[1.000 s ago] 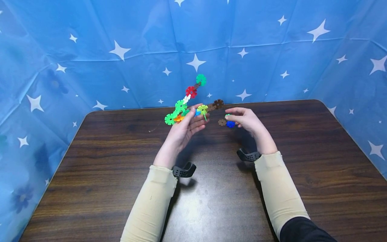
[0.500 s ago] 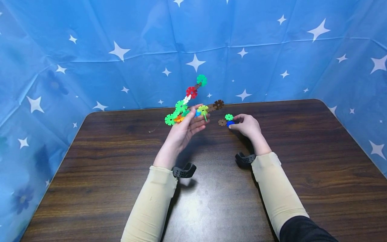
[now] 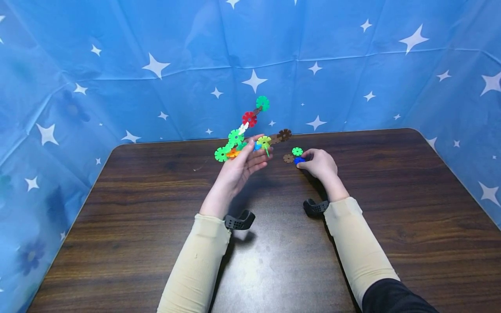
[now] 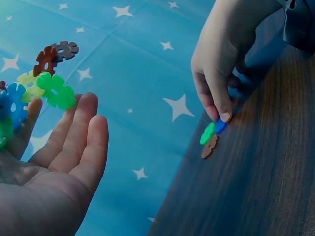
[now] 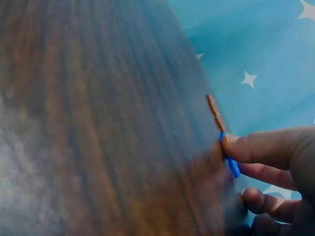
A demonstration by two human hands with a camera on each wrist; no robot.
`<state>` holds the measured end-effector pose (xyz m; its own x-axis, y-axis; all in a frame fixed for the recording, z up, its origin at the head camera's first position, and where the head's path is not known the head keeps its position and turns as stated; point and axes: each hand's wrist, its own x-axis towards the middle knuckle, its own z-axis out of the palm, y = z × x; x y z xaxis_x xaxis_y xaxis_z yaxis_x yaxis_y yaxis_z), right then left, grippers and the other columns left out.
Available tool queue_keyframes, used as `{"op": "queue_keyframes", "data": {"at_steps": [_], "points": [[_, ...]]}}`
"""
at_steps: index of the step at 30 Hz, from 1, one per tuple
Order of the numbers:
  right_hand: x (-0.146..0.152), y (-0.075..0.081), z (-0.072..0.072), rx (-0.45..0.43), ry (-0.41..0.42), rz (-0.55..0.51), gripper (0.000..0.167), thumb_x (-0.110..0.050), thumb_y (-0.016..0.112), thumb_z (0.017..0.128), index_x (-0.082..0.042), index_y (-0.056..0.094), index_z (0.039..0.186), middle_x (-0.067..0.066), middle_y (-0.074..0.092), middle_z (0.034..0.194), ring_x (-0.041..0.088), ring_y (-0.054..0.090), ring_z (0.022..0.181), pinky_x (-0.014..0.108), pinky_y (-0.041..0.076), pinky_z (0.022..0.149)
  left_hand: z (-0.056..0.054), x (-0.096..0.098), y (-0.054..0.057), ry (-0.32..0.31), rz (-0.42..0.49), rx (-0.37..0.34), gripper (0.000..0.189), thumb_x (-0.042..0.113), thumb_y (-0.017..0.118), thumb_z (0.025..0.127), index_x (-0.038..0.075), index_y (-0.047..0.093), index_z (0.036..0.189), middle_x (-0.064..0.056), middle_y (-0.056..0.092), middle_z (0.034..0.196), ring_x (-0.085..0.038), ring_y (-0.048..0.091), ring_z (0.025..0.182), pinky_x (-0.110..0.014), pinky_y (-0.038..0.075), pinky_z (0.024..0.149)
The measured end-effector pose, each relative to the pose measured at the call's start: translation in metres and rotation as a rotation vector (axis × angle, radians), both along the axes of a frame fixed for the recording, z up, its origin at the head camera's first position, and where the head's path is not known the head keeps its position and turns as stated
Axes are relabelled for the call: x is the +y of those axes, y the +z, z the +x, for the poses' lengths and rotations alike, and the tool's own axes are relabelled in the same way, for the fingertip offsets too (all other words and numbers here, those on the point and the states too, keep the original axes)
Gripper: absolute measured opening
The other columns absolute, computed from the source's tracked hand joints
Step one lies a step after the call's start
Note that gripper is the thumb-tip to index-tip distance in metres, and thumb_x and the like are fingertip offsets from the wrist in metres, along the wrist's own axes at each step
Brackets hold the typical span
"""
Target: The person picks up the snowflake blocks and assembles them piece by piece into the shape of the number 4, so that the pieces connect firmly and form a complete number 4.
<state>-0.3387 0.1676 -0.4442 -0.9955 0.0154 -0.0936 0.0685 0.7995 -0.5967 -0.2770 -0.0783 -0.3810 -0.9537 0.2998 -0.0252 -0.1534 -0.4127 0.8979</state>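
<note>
My left hand [image 3: 238, 169], palm up, holds a linked chain of notched snowflake discs [image 3: 235, 137] above the table, the thumb across it. Green, red, white, orange, blue, yellow and brown discs make up the chain. One end rises to a green disc [image 3: 262, 103]; the other runs out to a dark brown disc [image 3: 284, 134]. My right hand [image 3: 323, 165] pinches a blue disc [image 5: 233, 167] at the table surface between thumb and fingertips. Right by it lie a loose green disc [image 3: 297, 151] and a brown disc [image 3: 288, 158].
The dark wooden table [image 3: 164, 243] ends at a far edge just behind the loose discs. A blue cloth with white stars [image 3: 188, 104] hangs behind and at both sides. Each wrist wears a black band [image 3: 239, 221].
My right hand has let go of the green disc, which now lies beside the brown one, and has moved slightly down and right to pinch the blue disc. My left hand has stayed put.
</note>
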Motion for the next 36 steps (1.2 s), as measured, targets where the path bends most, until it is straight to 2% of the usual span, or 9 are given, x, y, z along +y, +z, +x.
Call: {"op": "queue_keyframes", "data": {"at_steps": [8,17,25,28,32,36], "points": [[0.001,0.001,-0.003,-0.026,0.009,-0.041,0.041,-0.027,0.073,0.086,-0.004,0.063,0.118,0.016,0.062,0.11,0.032,0.054,0.095,0.045,0.043,0.082,0.0,0.001,-0.001,-0.001,-0.005,-0.012,0.044,0.034,0.049,0.102,0.012,0.05,0.14,-0.009,0.066,0.104,-0.021,0.064,0.1,-0.045,0.042,0.101],[0.002,0.0,-0.004,-0.002,0.04,-0.084,0.033,-0.018,0.071,0.085,-0.004,0.057,0.112,0.011,0.054,0.096,0.028,0.049,0.085,0.039,0.036,0.075,0.001,0.001,-0.001,0.01,-0.003,-0.017,0.043,0.032,0.05,0.102,0.01,0.051,0.139,-0.011,0.065,0.103,-0.021,0.065,0.099,-0.052,0.033,0.107],[0.001,-0.002,-0.009,0.004,0.016,-0.249,0.028,-0.01,0.067,0.088,0.002,0.06,0.112,0.018,0.061,0.102,0.03,0.056,0.092,0.04,0.045,0.08,0.0,0.001,-0.001,-0.003,-0.022,0.001,0.044,0.033,0.048,0.103,0.01,0.05,0.14,-0.009,0.067,0.105,-0.021,0.064,0.101,-0.049,0.037,0.105],[-0.001,0.0,-0.009,-0.016,0.029,-0.336,0.031,-0.012,0.067,0.089,0.006,0.062,0.114,0.02,0.061,0.108,0.029,0.057,0.091,0.036,0.047,0.076,-0.001,0.0,-0.002,-0.014,-0.022,0.017,0.044,0.034,0.047,0.103,0.011,0.049,0.141,-0.013,0.066,0.114,-0.029,0.061,0.11,-0.046,0.04,0.103],[-0.006,0.006,-0.006,-0.055,0.07,-0.448,0.033,-0.015,0.067,0.091,0.006,0.064,0.116,0.018,0.061,0.11,0.029,0.057,0.086,0.035,0.047,0.07,-0.001,0.0,-0.002,-0.039,-0.022,0.046,0.046,0.034,0.044,0.104,0.011,0.045,0.143,-0.022,0.058,0.13,-0.036,0.053,0.122,-0.043,0.041,0.102],[-0.014,0.017,0.0,-0.063,0.155,-0.524,0.031,-0.018,0.068,0.091,0.004,0.067,0.113,0.011,0.064,0.099,0.03,0.056,0.08,0.036,0.048,0.069,0.0,0.0,-0.001,-0.027,-0.02,0.035,0.046,0.033,0.044,0.104,0.01,0.045,0.143,-0.027,0.052,0.134,-0.04,0.046,0.127,-0.043,0.042,0.102]]}}
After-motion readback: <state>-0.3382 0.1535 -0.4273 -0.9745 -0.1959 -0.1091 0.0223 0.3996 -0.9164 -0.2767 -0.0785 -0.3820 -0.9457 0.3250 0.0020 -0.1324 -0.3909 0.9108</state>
